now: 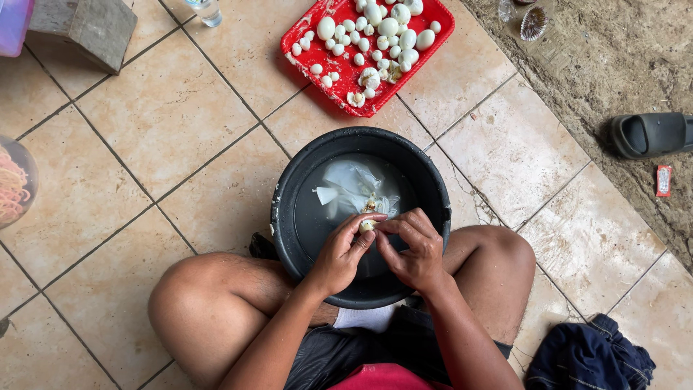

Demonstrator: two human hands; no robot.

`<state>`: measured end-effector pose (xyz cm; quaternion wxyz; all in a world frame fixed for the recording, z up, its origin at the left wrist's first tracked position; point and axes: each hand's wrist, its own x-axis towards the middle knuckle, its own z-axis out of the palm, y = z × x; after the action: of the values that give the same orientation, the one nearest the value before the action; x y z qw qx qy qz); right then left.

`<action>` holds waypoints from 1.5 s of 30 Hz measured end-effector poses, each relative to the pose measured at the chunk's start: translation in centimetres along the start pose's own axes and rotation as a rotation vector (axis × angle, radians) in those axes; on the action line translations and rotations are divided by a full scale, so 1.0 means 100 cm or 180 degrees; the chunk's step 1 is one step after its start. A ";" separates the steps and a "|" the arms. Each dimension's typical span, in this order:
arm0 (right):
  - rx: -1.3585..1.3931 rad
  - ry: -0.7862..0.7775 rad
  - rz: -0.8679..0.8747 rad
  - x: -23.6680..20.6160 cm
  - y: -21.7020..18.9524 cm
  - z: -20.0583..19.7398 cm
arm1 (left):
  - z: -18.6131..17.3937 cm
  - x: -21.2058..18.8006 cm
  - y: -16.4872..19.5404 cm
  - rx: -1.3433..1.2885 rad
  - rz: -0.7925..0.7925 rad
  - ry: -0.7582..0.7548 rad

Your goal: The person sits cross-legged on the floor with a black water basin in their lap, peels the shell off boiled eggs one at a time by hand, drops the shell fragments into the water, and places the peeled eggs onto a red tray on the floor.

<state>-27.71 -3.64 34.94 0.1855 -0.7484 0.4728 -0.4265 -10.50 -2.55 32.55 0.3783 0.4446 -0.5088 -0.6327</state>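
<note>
My left hand (341, 253) and my right hand (413, 249) meet over a black bucket (285, 209) that stands between my knees. Together their fingertips pinch a small whitish egg (367, 224). Inside the bucket lies a clear plastic bag (350, 184) with bits of shell, over dark water. Beyond the bucket sits a red tray (307, 32) holding several peeled white eggs of different sizes, plus some shell fragments at its near edge.
Beige tiled floor (166, 115) all around. A concrete block (86, 25) and a clear cup (206, 11) at the back left. A bowl of noodles (13, 184) at the left edge. A dark sandal (650, 133) on bare ground at right. Dark blue cloth (588, 357) at lower right.
</note>
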 end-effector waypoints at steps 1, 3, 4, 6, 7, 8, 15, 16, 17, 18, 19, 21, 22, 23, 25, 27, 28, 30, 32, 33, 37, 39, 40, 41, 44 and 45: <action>0.0022 0.0008 0.0085 0.000 0.000 -0.001 | 0.001 0.001 -0.001 -0.0094 -0.0053 0.0010; 0.0134 -0.0061 0.0336 0.000 0.001 -0.001 | 0.003 0.003 -0.001 -0.0197 -0.0085 0.0095; 0.0192 -0.0091 0.0455 0.000 0.003 -0.002 | 0.004 0.003 -0.002 -0.0201 -0.0061 0.0165; 0.0264 -0.0172 0.0591 0.001 0.006 -0.002 | 0.004 0.004 -0.001 -0.0186 -0.0151 0.0264; 0.0299 -0.0216 0.0661 0.001 0.007 -0.002 | 0.004 0.004 -0.001 -0.0169 -0.0266 0.0291; 0.0372 -0.0246 0.0762 0.001 0.009 -0.002 | 0.004 0.004 0.000 -0.0152 -0.0386 0.0323; 0.1476 -0.0588 0.1494 -0.004 0.024 0.003 | 0.002 0.008 -0.005 -0.0550 -0.0393 0.0470; 0.1743 -0.0626 0.1590 -0.005 0.026 0.005 | 0.001 0.008 -0.007 -0.0664 -0.0360 0.0415; 0.1836 -0.0668 0.1591 -0.005 0.028 0.005 | 0.001 0.008 -0.009 -0.0779 -0.0328 0.0359; 0.1928 -0.0712 0.1596 -0.007 0.030 0.006 | 0.002 0.009 -0.011 -0.0922 -0.0296 0.0328; 0.2019 -0.0755 0.1600 -0.008 0.031 0.006 | 0.002 0.009 -0.012 -0.1066 -0.0265 0.0296; 0.2227 -0.0839 0.1601 -0.011 0.034 0.008 | 0.001 0.008 -0.014 -0.1279 -0.0295 0.0295; 0.2327 -0.0879 0.1599 -0.013 0.035 0.008 | 0.000 0.007 -0.015 -0.1352 -0.0353 0.0319; 0.2380 -0.0778 0.1626 -0.015 0.037 0.010 | -0.001 0.006 -0.015 -0.1424 -0.0414 0.0340; 0.2480 -0.0565 0.1676 -0.019 0.042 0.013 | -0.002 0.005 -0.014 -0.1468 -0.0324 0.0289; 0.2468 -0.0353 0.1775 -0.021 0.048 0.013 | -0.003 0.004 -0.013 -0.1525 -0.0267 0.0225; 0.2461 -0.0248 0.1823 -0.022 0.051 0.013 | -0.003 0.003 -0.012 -0.1563 -0.0256 0.0182; 0.2433 0.0065 0.2036 -0.022 0.055 0.014 | -0.002 0.004 -0.011 -0.1654 -0.0240 0.0133; 0.2369 0.0298 0.2187 -0.020 0.054 0.015 | -0.002 0.003 -0.008 -0.1754 -0.0234 0.0125; 0.2325 0.0372 0.2224 -0.018 0.053 0.015 | -0.004 0.002 -0.007 -0.1779 -0.0196 0.0090; 0.1115 0.0112 0.1818 -0.007 0.035 0.012 | -0.005 0.000 -0.002 -0.1942 -0.0176 -0.0043; 0.0975 -0.0106 0.1400 -0.001 0.024 0.006 | -0.003 0.001 -0.002 -0.1871 -0.0267 -0.0040; 0.0900 -0.0213 0.1193 0.002 0.020 0.004 | -0.002 0.002 -0.002 -0.1742 -0.0328 -0.0012; 0.0827 -0.0253 0.1015 0.004 0.016 0.002 | 0.000 0.003 -0.003 -0.1617 -0.0389 0.0017; 0.0639 -0.0312 0.0573 0.008 0.007 0.000 | 0.004 0.002 -0.007 -0.0987 -0.0183 0.0162; 0.0590 -0.0285 0.0476 0.009 0.005 0.001 | 0.005 0.002 -0.009 -0.0799 -0.0125 0.0205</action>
<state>-27.77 -4.66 34.95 0.3061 -0.7090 0.4770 -0.4196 -11.08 -2.43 31.68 0.4347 0.4238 -0.4044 -0.6840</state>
